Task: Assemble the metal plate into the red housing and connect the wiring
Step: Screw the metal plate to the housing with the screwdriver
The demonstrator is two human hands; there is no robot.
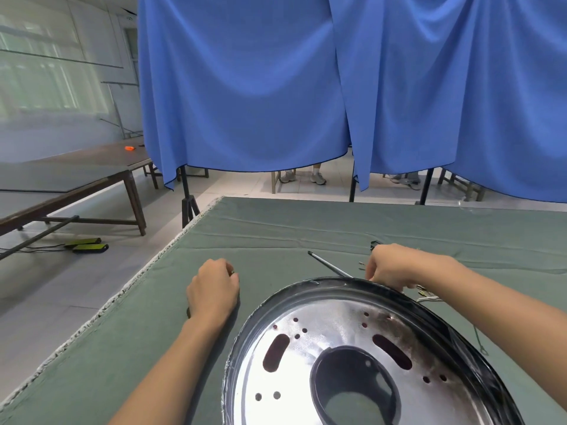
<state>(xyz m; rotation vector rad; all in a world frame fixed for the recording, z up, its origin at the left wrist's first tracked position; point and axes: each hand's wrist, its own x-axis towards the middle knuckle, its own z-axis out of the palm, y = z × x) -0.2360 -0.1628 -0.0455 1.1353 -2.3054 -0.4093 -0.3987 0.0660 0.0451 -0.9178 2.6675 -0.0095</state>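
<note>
A round shiny metal plate (pixel 331 338) with slots, small holes and a large centre hole sits inside a dark-rimmed housing (pixel 429 305) at the lower right; red shows through the slots. My left hand (pixel 213 289) rests on the green cloth left of the housing, fingers curled over a small dark part that is mostly hidden. My right hand (pixel 389 266) is just behind the housing's far rim, fingers curled downward, pinching something small near the wires (pixel 428 297). A thin screwdriver shaft (pixel 329 265) lies between the hands, its handle hidden by the rim.
The table is covered by a green cloth (pixel 276 234) whose left edge runs diagonally. A small black part (pixel 375 243) lies behind my right hand. Blue curtains (pixel 245 87) hang beyond the table. A wooden bench (pixel 76 179) stands at the left.
</note>
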